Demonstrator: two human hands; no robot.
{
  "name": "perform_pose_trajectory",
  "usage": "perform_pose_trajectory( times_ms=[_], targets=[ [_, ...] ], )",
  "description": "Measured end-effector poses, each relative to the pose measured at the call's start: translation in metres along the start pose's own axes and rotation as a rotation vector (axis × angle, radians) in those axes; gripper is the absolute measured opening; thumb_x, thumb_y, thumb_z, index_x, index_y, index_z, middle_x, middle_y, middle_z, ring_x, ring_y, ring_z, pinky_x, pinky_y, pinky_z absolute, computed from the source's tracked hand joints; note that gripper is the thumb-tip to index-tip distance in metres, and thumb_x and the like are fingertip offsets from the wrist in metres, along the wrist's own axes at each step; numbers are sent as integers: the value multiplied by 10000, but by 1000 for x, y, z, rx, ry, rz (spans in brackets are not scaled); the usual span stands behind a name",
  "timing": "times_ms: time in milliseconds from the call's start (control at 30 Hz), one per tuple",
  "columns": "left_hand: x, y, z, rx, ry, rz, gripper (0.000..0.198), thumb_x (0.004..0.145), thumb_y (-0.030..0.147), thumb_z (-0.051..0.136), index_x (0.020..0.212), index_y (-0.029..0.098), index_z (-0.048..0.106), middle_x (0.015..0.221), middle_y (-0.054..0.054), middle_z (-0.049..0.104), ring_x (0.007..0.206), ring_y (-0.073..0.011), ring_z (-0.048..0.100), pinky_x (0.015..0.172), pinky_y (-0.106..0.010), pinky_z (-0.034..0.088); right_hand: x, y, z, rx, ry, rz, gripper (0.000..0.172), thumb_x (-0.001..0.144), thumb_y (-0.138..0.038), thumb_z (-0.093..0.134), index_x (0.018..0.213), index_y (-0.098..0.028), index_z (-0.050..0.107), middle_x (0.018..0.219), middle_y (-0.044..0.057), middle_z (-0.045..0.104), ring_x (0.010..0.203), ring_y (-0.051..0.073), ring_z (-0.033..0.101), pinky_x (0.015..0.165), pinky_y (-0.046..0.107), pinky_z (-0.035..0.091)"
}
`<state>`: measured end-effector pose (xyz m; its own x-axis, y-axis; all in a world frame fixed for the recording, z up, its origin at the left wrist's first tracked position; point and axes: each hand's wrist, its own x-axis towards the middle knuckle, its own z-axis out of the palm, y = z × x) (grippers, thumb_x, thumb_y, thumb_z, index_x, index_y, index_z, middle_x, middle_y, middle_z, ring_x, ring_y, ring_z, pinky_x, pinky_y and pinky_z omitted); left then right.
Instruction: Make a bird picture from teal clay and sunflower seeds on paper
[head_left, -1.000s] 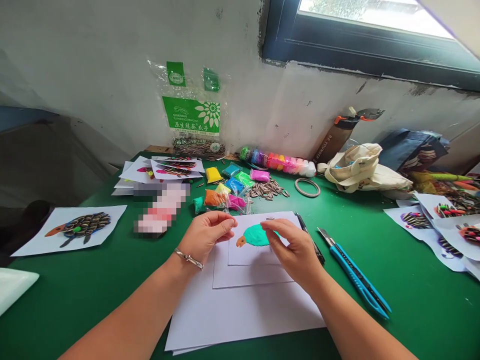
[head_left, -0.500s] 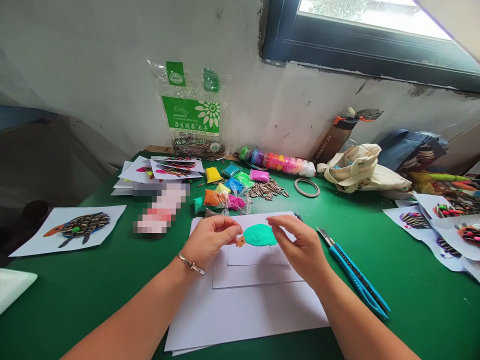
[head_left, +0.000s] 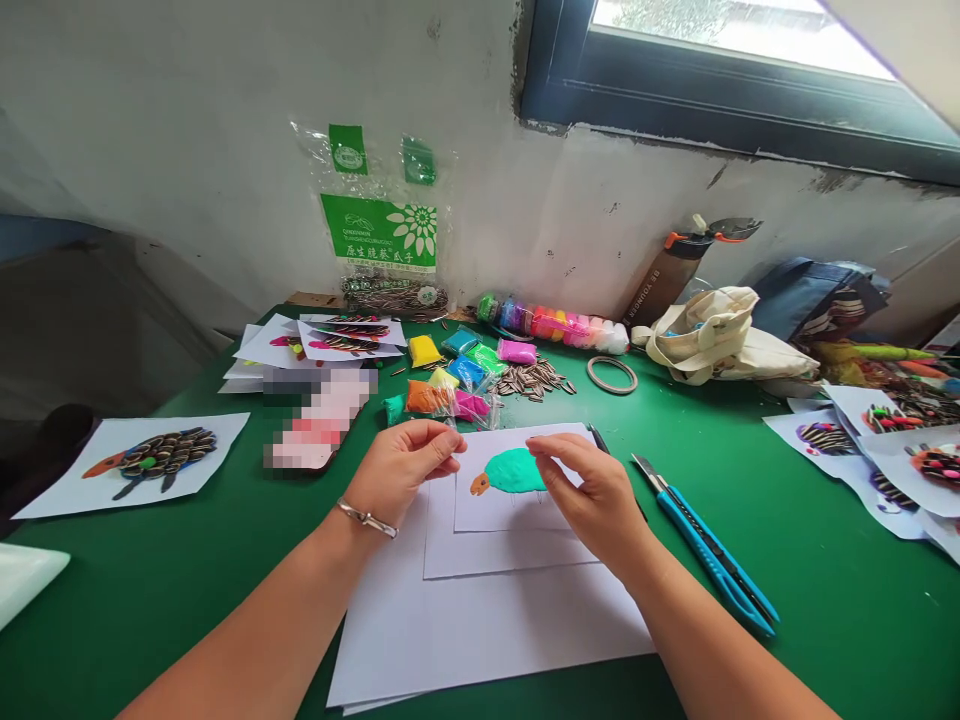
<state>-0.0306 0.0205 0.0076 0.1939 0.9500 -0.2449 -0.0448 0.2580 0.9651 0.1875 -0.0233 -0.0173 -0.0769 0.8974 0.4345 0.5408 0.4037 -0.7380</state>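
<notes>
My left hand (head_left: 411, 462) is raised left of the small picture card (head_left: 480, 512), its thumb and fingertips pinched together. Whatever is between them is hidden or too small to make out. My right hand (head_left: 592, 490) hovers at the card's right side, fingers loosely curved and the thumb apart from them. It covers the right end of a flat turquoise clay oval (head_left: 513, 470). A brown clay head (head_left: 479, 485) with a dark eye adjoins the oval's left end. Thin drawn leg lines show below. Larger white sheets (head_left: 480, 630) lie under the card.
A blue craft knife (head_left: 709, 545) and a dark pen (head_left: 598, 438) lie to the right. Behind are clay packets (head_left: 430, 397), loose sunflower seeds (head_left: 534, 379), a tape ring (head_left: 612, 375) and a seed bag (head_left: 382, 235). A seed-covered picture (head_left: 135, 460) lies left.
My left hand has moved left and slightly up, away from the brown head, which now shows fully. My right hand has shifted slightly left, over the oval's right end.
</notes>
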Motion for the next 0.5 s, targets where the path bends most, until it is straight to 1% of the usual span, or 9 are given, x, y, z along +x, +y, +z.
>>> perform_pose_trajectory(
  times_ms=[67,133,200,267,367,433,500],
  targets=[
    [3,4,-10,-43,58,36,286,659,399,779,772,149,697,808,-35,689,650,-106,604,682,-243,527,-1,2,1,-6,-20,4,203,875,-180,523,1012,-234,664,961,53,671,914,189,605,792,332,496],
    [7,7,-21,-84,160,71,297,638,398,793,770,151,695,790,-30,691,632,-101,600,666,-238,527,-3,3,3,-15,-49,10,200,879,-180,515,1005,-228,663,945,55,666,905,189,598,785,331,488],
    [11,8,-30,-82,251,119,315,630,422,792,763,154,694,769,-25,692,625,-99,600,644,-225,522,-4,3,6,-22,-90,18,198,882,-178,505,994,-222,662,938,58,663,897,191,591,778,332,479],
    [13,8,-34,-50,298,169,321,644,448,773,735,150,693,732,-20,684,603,-93,588,621,-214,516,-2,-1,9,-24,-126,30,194,883,-178,499,975,-217,665,916,59,663,871,190,589,755,325,474],
    [13,6,-32,4,267,181,330,686,466,734,677,141,682,700,-17,667,582,-91,575,606,-212,510,7,-15,15,-37,-174,64,196,883,-182,494,954,-215,673,861,50,668,815,178,586,722,313,472],
    [11,4,-26,33,210,178,350,723,481,696,660,137,680,697,-24,663,605,-104,587,620,-221,514,17,-28,20,-63,-199,79,200,876,-179,501,953,-221,681,876,47,671,828,177,587,732,315,473],
    [7,3,-20,67,139,170,374,750,495,664,651,135,678,693,-33,665,622,-119,598,624,-231,515,28,-40,26,-79,-202,80,204,856,-176,525,970,-233,685,904,43,664,846,180,589,694,297,477]
  ],
)
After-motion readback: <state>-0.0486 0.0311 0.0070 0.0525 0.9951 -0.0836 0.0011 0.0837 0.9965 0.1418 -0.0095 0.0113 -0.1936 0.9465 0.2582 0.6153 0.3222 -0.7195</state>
